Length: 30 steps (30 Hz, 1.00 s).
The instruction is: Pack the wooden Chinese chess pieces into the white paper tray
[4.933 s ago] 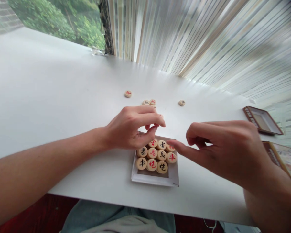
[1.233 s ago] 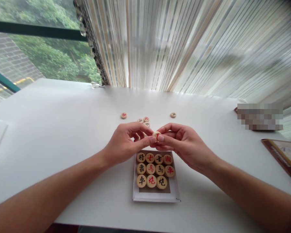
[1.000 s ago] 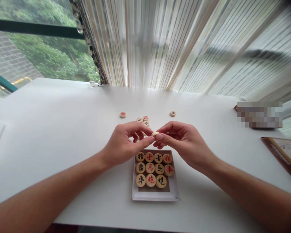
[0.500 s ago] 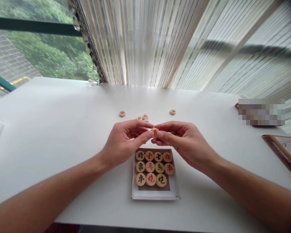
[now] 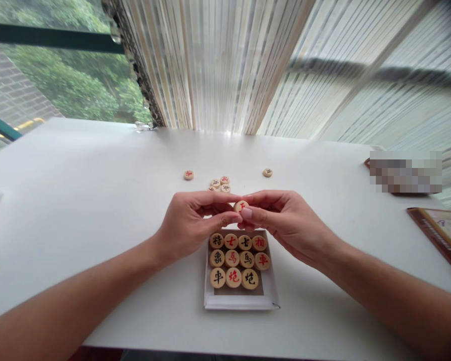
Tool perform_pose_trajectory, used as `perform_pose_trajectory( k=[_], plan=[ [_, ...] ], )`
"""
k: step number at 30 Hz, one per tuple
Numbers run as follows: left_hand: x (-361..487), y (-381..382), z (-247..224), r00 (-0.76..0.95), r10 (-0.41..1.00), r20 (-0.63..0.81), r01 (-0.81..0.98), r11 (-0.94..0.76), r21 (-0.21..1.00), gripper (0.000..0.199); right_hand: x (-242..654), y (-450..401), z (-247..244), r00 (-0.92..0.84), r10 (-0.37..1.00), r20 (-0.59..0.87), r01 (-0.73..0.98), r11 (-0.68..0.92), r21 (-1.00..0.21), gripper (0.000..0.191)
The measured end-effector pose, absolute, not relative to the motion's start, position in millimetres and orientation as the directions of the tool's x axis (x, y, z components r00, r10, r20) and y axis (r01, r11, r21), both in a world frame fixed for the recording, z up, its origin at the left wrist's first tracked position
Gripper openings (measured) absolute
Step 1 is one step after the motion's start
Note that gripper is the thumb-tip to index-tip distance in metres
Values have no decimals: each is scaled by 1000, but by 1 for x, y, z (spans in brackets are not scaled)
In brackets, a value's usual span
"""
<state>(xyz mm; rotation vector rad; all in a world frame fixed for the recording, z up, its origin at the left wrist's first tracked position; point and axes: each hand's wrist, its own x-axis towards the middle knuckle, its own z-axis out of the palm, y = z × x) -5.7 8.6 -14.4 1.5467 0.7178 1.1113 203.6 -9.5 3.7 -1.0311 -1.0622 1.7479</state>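
Between both hands, just above the far edge of an open box, is a round wooden xiangqi piece (image 5: pixel 241 206) with a red character, partly covered by a thumb. My left hand (image 5: pixel 195 218) pinches its left side with fingertips and thumb. The thumb and fingers of my right hand (image 5: pixel 281 215) grip it from the right. Below them, the shallow white box (image 5: pixel 244 303) holds rows of xiangqi pieces (image 5: pixel 233 277) with red or black characters. The front row ends short of the box's right wall.
Beyond the hands lies a small cluster of xiangqi pieces (image 5: pixel 225 180). A red-marked piece (image 5: pixel 188 175) sits to its left and a black-marked piece (image 5: pixel 267 172) to its right. A brown-edged flat box (image 5: pixel 436 238) is at the right. Curtains (image 5: pixel 225 70) hang behind the table.
My hands have shifted slightly down, uncovering more of the cluster behind them. The held piece has turned a little, and the right thumb now covers more of its character.
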Motion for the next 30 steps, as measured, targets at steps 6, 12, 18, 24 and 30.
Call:
perform_pose_trajectory(
  k=[6, 12, 18, 24, 30],
  plan=[
    [-6, 5, -14, 437, 797, 417, -10, -459, 888, 25, 203, -11, 2, -318, 917, -242, -226, -321, -920, 30],
    [-5, 4, -12, 461, 724, 513, 33, -592, 805, 27, 201, -13, 4, -341, 908, -246, -189, -322, -928, 35],
    [-5, 4, -14, 445, 734, 513, 23, -581, 813, 23, 203, -13, 6, -371, 912, -173, -191, -257, -947, 32],
    [-6, 4, -15, 415, 755, 508, 6, -560, 828, 25, 205, -13, 11, -376, 920, -110, -171, -186, -968, 29],
    [-8, 8, -14, 392, 724, 567, 23, -624, 781, 34, 207, -13, 15, -371, 926, -66, -128, -121, -984, 29]
  ],
)
